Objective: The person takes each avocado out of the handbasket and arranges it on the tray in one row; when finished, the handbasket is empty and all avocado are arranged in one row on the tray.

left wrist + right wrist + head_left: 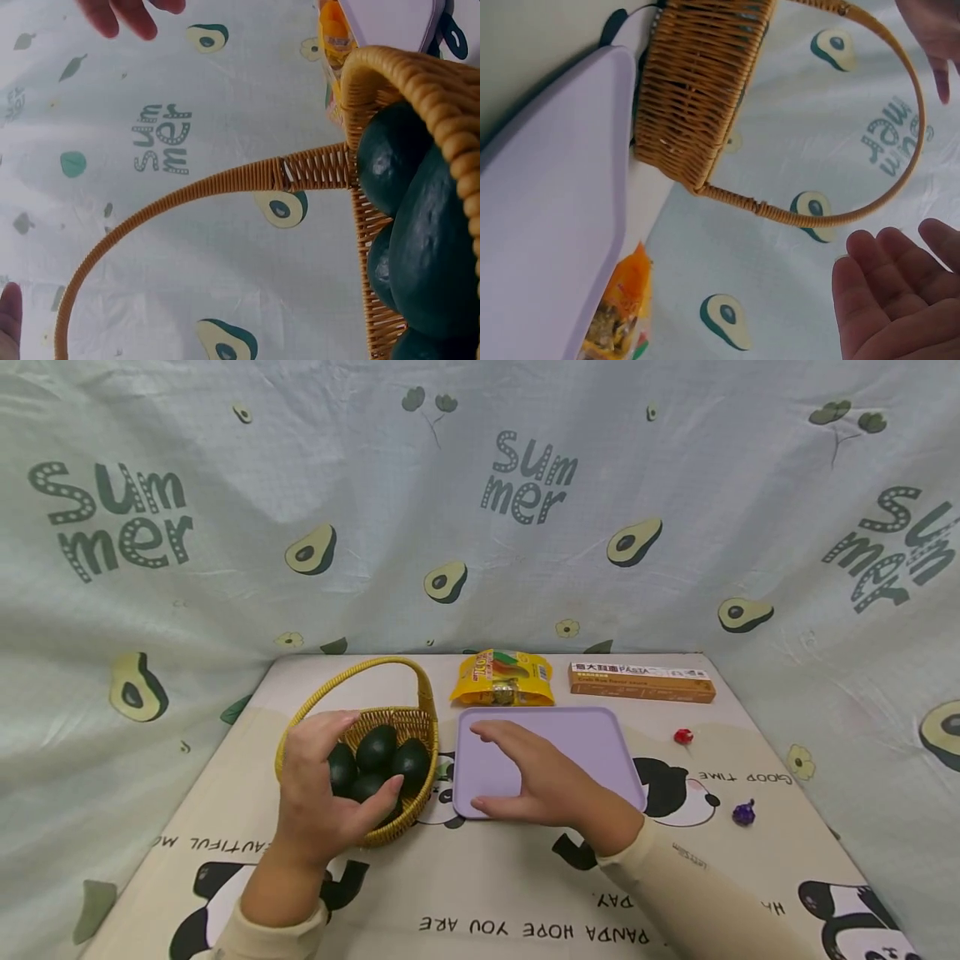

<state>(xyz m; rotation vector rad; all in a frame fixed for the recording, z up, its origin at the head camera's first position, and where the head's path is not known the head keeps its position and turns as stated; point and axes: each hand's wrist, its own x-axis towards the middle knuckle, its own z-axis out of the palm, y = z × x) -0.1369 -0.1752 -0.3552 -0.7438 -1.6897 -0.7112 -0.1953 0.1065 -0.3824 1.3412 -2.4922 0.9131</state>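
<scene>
A wicker basket (pixel 390 837) with a tall arched handle (pixel 217 184) stands at the left of the table, holding several dark green avocados (pixel 377 748). My left hand (pixel 318 785) is above the basket's near left side, thumb and fingers spread apart with nothing between them. Over the lilac tray (pixel 592 735) hovers my right hand (pixel 525 772), also empty, its fingers pointing left toward the basket. In the right wrist view the basket's woven side (pixel 697 90) faces me, and the fingers of the right hand (pixel 907 300) extend near the handle.
Behind the tray lies a yellow snack bag (pixel 504 678), with a brown pasta box (pixel 641 682) to its right. A small red wrapped candy (pixel 683 737) and a purple one (pixel 744 812) lie on the right side. A printed curtain surrounds the table.
</scene>
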